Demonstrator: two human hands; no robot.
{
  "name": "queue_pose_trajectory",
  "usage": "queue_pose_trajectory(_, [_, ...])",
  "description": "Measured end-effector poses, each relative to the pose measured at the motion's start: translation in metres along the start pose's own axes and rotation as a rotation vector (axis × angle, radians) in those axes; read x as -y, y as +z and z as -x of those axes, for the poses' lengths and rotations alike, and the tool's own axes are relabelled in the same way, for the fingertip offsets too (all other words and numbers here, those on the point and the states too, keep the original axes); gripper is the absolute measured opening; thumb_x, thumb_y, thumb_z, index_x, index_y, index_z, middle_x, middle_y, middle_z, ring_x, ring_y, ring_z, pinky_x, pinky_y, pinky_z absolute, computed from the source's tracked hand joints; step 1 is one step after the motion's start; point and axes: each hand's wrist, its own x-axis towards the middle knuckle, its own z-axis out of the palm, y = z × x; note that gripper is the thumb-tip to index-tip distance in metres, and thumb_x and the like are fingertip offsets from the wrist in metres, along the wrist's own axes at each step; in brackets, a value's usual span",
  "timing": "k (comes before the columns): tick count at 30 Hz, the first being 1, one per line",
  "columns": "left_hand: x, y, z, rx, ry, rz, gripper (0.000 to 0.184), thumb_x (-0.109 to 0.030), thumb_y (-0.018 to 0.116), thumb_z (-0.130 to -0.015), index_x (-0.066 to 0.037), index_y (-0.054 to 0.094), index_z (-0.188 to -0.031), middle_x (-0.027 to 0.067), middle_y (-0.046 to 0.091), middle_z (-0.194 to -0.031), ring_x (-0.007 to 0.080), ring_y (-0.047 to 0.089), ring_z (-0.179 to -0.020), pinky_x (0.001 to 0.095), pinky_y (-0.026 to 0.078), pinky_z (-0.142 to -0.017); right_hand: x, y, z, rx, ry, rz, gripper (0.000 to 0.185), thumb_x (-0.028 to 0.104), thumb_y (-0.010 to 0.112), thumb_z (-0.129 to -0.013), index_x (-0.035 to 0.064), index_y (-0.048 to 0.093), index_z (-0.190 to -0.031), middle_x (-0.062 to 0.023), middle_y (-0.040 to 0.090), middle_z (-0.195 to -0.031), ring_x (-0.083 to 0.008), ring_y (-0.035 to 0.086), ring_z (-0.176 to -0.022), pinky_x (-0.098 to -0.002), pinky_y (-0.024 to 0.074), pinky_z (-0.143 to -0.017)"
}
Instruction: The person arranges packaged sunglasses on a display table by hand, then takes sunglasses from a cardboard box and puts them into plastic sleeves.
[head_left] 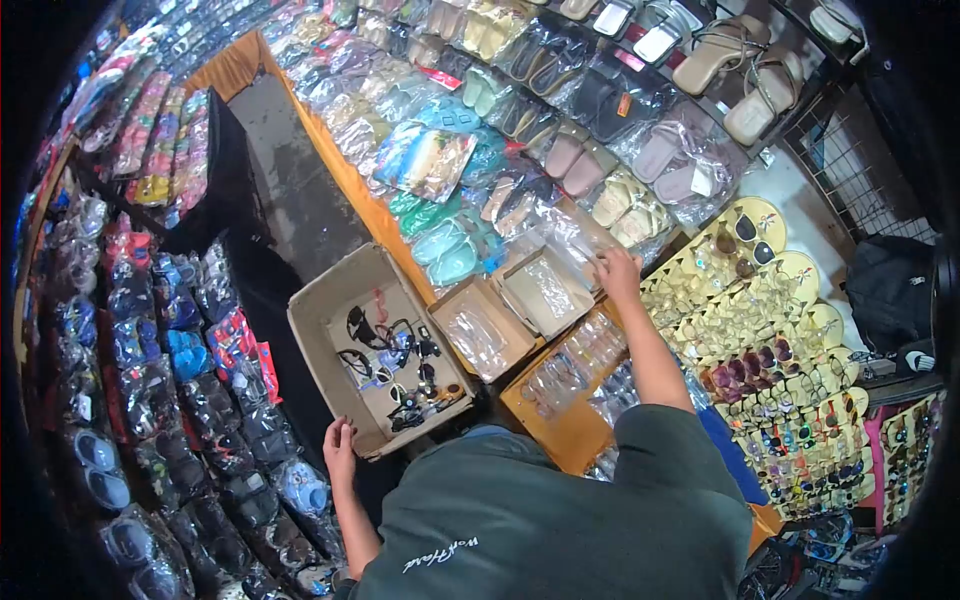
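Observation:
My left hand (340, 440) is at the near left corner of a large cardboard box (318, 345), its fingers curled at the rim. Inside that box lie several pairs of sunglasses (395, 345) in a loose heap. My right hand (618, 272) reaches to the right end of the small boxes, over clear plastic packaging (575, 235); what its fingers hold, if anything, is too small to tell. Beside the large box stand two small cardboard boxes, one (480, 325) with clear plastic sleeves and another (545, 290) with more clear plastic.
Bagged sandals (450, 245) cover the sloping display ahead. Racks of sunglasses (790, 370) stand at the right. Packed slippers (100, 465) hang in rows at the left. Wrapped glasses (560, 380) lie on the orange surface near my body. A black bag (890, 300) is at far right.

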Motion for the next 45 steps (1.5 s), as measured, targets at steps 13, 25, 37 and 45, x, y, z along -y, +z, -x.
queue_pose_trajectory(13, [-0.076, 0.081, -0.022, 0.145, 0.293, -0.041, 0.033, -0.017, 0.065, -0.103, 0.001, 0.065, -0.131, 0.0115, 0.071, -0.124, 0.0192, 0.066, -0.114, 0.0334, 0.051, -0.101, 0.117, -0.071, 0.025, 0.071, 0.487, -1.214, 0.029, -0.005, 0.069, -0.094, -0.0033, 0.06, -0.121, -0.0091, 0.068, -0.106, -0.0163, 0.07, -0.098, -0.029, 0.0572, -0.09])
queue_pose_trajectory(25, [-0.123, 0.155, -0.017, 0.508, 0.307, 0.247, 0.046, -0.012, 0.071, -0.099, 0.002, 0.056, -0.14, 0.0131, 0.068, -0.129, 0.0178, 0.065, -0.117, 0.0325, 0.054, -0.097, 0.281, -0.085, 0.07, 0.386, 0.485, -1.579, 0.021, -0.001, 0.073, -0.094, -0.0017, 0.063, -0.112, -0.0075, 0.071, -0.097, -0.0149, 0.071, -0.085, -0.0273, 0.0571, -0.079])
queue_pose_trajectory(37, [-0.172, 0.075, 0.052, 0.045, 0.744, -0.438, 0.076, -0.036, 0.09, -0.072, -0.009, 0.063, -0.137, 0.0148, 0.064, -0.136, 0.0361, 0.057, -0.13, 0.0534, 0.039, -0.117, 0.355, -0.068, 0.085, 0.516, 0.268, -1.504, 0.019, 0.004, 0.078, -0.094, 0.0002, 0.064, -0.106, -0.0022, 0.068, -0.091, -0.0067, 0.063, -0.08, -0.0214, 0.0515, -0.073])
queue_pose_trajectory(45, [-0.169, 0.051, 0.05, 0.039, 0.771, -0.725, 0.067, -0.031, 0.091, -0.071, -0.013, 0.066, -0.131, 0.0057, 0.069, -0.112, 0.0279, 0.063, -0.114, 0.0663, 0.027, -0.121, 0.397, -0.075, 0.083, 0.611, 0.172, -1.539, 0.023, 0.002, 0.076, -0.094, -0.0001, 0.063, -0.112, -0.0026, 0.067, -0.096, -0.0052, 0.061, -0.081, -0.0202, 0.0513, -0.073])
